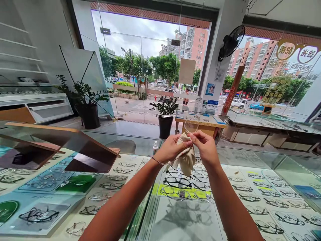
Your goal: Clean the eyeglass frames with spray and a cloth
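Observation:
Both hands are raised close together over a glass display case (175, 214). My left hand (168, 149) is closed on a cream cloth (187, 160), its thumb pressing the bunched fabric while the rest hangs down. Pinched in the fingers of my right hand (206, 144) is a thin-rimmed pair of glasses (191, 126). One clear lens shows above the fingertips; the rest of the glasses is hidden by the fingers and cloth. The cloth touches the lower part of the glasses.
A small white-capped spray bottle (155, 147) stands left of my left hand. Brown wooden trays (92, 154) lie on the glass at the left. Rows of eyeglass frames (177, 182) fill the case below. Potted plants (165, 125) and a table (200, 122) stand beyond.

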{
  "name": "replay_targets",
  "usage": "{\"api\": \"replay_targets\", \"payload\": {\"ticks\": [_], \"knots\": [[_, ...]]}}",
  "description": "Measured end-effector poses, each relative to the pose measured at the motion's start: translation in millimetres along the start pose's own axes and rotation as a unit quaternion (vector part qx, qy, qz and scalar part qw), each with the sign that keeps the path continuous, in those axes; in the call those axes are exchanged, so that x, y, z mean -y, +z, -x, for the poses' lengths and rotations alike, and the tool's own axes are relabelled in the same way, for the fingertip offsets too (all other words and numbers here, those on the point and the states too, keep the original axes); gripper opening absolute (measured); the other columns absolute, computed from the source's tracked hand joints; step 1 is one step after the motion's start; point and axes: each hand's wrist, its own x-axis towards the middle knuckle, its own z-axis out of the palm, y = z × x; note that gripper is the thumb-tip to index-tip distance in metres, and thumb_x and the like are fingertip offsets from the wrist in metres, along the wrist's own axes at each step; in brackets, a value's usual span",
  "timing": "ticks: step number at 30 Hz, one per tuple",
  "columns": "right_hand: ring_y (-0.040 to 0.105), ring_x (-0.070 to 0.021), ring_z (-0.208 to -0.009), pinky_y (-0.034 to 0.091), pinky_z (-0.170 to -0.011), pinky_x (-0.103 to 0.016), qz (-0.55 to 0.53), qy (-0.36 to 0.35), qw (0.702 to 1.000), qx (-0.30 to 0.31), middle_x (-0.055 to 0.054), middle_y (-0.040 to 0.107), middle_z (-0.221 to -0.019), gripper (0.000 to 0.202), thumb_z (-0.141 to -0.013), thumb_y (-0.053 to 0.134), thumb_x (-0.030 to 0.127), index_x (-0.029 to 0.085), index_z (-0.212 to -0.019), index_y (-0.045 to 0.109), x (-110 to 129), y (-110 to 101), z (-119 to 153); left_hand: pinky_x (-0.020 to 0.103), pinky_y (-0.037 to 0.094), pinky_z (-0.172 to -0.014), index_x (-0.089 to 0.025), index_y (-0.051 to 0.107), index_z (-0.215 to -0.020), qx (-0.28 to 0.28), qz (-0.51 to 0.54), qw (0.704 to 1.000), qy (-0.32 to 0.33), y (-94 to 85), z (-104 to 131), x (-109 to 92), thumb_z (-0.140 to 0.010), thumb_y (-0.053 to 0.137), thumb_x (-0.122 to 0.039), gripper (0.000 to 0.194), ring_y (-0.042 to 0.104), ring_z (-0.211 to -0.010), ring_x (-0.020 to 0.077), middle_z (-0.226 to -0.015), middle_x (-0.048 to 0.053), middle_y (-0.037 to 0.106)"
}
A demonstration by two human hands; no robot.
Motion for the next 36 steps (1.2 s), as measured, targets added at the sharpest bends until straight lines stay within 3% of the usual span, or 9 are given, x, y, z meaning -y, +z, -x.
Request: {"api": "replay_targets", "payload": {"ticks": [4, 9, 11, 13, 17, 20, 24, 30, 36], "knots": [[0.061, -0.0172, -0.082, 0.048, -0.079, -0.031, -0.012, -0.006, 1.000, -0.006, -0.001, 0.068, -0.082, 0.022, -0.082, 0.087, 0.043, 0.022, -0.083, 0.081, 2.7, -2.8, -1.5, 0.023, 0.034, -0.060, -0.012, 0.067, -0.081, -0.041, -0.026, 0.998, 0.029, 7.2, -1.2, -2.9, -0.080, 0.080, -0.067, 0.057, 0.043, -0.064, 0.0096, -0.069, -0.002, 0.055], [0.058, -0.0157, -0.075, 0.046, -0.069, -0.029, -0.003, 0.014, 0.999, -0.041, -0.001, 0.067, -0.081, 0.029, -0.079, 0.088, 0.048, 0.021, -0.082, 0.081, 0.3, -4.0, -4.6, 0.024, 0.044, -0.064, -0.012, 0.071, -0.105, 0.053, 0.065, 0.995, -0.048, -5.3, 2.8, -6.2, -0.074, 0.091, -0.054, 0.056, 0.056, -0.066, 0.0118, -0.083, 0.003, 0.068], [0.059, -0.0165, -0.075, 0.047, -0.070, -0.030, 0.005, 0.020, 0.999, -0.035, -0.002, 0.068, -0.080, 0.031, -0.078, 0.088, 0.050, 0.020, -0.082, 0.080, -1.5, -2.0, -4.6, 0.024, 0.046, -0.068, -0.011, 0.072, -0.113, 0.061, 0.063, 0.995, -0.053, -9.7, 2.3, -3.5, -0.070, 0.095, -0.047, 0.060, 0.060, -0.070, 0.0131, -0.089, 0.005, 0.071], [0.061, -0.0179, -0.078, 0.049, -0.074, -0.031, 0.011, 0.024, 0.999, -0.031, -0.002, 0.071, -0.081, 0.031, -0.078, 0.086, 0.050, 0.020, -0.083, 0.080, -3.3, 1.0, -3.8, 0.024, 0.045, -0.068, -0.011, 0.073, -0.107, 0.031, 0.047, 0.998, -0.029, -9.8, -0.2, 1.8, -0.070, 0.095, -0.047, 0.057, 0.059, -0.070, 0.0129, -0.086, 0.004, 0.070], [0.064, -0.0201, -0.083, 0.052, -0.084, -0.035, 0.013, 0.017, 0.999, -0.037, -0.004, 0.075, -0.086, 0.030, -0.080, 0.085, 0.050, 0.021, -0.084, 0.078, -6.6, 5.1, -2.8, 0.023, 0.035, -0.058, -0.012, 0.069, -0.082, -0.053, -0.001, 0.998, 0.015, -3.6, -7.9, 12.3, -0.078, 0.085, -0.062, 0.053, 0.046, -0.060, 0.0092, -0.067, -0.002, 0.057], [0.064, -0.0206, -0.083, 0.052, -0.082, -0.035, 0.013, 0.019, 0.999, -0.044, -0.005, 0.076, -0.086, 0.033, -0.079, 0.085, 0.052, 0.021, -0.085, 0.078, -6.7, 3.2, -4.0, 0.022, 0.036, -0.056, -0.013, 0.067, -0.080, -0.025, 0.000, 1.000, 0.002, -5.8, -11.1, 13.9, -0.076, 0.083, -0.070, 0.060, 0.046, -0.059, 0.0089, -0.066, -0.002, 0.058], [0.061, -0.0194, -0.079, 0.050, -0.075, -0.034, 0.022, 0.036, 0.997, -0.058, -0.005, 0.076, -0.085, 0.035, -0.077, 0.085, 0.054, 0.020, -0.084, 0.079, -0.4, -5.1, -6.9, 0.021, 0.040, -0.055, -0.012, 0.067, -0.081, 0.018, 0.044, 0.998, -0.051, -25.1, -10.6, 8.8, -0.074, 0.083, -0.072, 0.063, 0.049, -0.056, 0.0084, -0.067, 0.000, 0.063], [0.058, -0.0178, -0.077, 0.046, -0.073, -0.033, 0.036, 0.059, 0.997, 0.023, -0.006, 0.078, -0.087, 0.035, -0.074, 0.088, 0.055, 0.020, -0.081, 0.082, 8.0, -12.5, -7.4, 0.021, 0.049, -0.058, -0.012, 0.069, -0.083, -0.013, 0.077, 0.994, -0.077, -57.6, -5.6, -4.1, -0.077, 0.085, -0.067, 0.058, 0.059, -0.060, 0.0102, -0.073, 0.004, 0.069], [0.052, -0.0157, -0.071, 0.040, -0.069, -0.031, 0.048, 0.082, 0.993, 0.073, -0.004, 0.074, -0.079, 0.038, -0.074, 0.088, 0.057, 0.020, -0.081, 0.082, 1.9, -7.0, -5.3, 0.021, 0.051, -0.062, -0.012, 0.071, -0.086, 0.003, 0.099, 0.994, -0.050, -54.1, -1.1, -11.9, -0.080, 0.084, -0.065, 0.055, 0.062, -0.065, 0.0122, -0.072, 0.004, 0.070]]}}
